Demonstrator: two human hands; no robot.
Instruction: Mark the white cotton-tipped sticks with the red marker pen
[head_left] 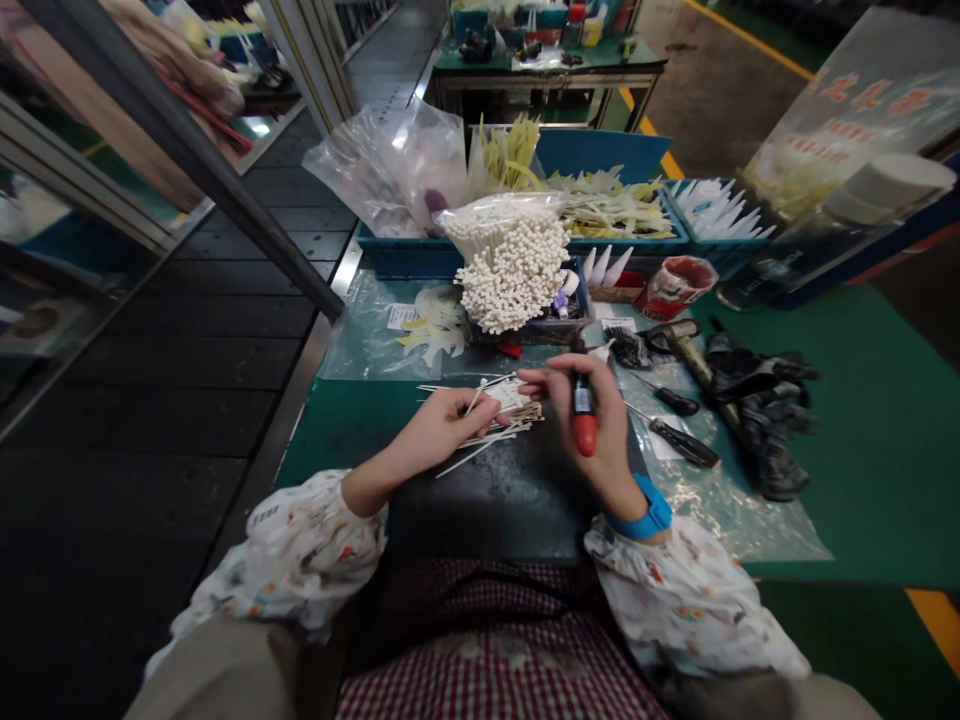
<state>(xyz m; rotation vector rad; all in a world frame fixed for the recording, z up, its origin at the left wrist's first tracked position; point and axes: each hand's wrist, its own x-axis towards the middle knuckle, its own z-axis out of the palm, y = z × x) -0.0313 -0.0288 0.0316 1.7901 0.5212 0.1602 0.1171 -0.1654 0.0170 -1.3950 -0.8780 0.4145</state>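
Near the middle of the table, my left hand (446,430) is closed, pinching a thin white stick with a small rounded head (475,396). Below and beside its fingers lies a loose pile of similar white sticks (517,415). My right hand (600,420) is closed around a black tool with a red end (584,425); its kind is not clear. Its fingertips reach toward the left hand, close to the sticks. Beyond both hands, a bagged bundle of round-headed white sticks (514,270) rests on a small box.
Blue bins hold pale yellow-green strips (615,205) and white nozzles (716,210). On the right lie a screwdriver (682,442), a hammer-like tool (705,375) and black gloves (772,420). A spray can (832,235) stands behind. A metal post (247,200) slants at left.
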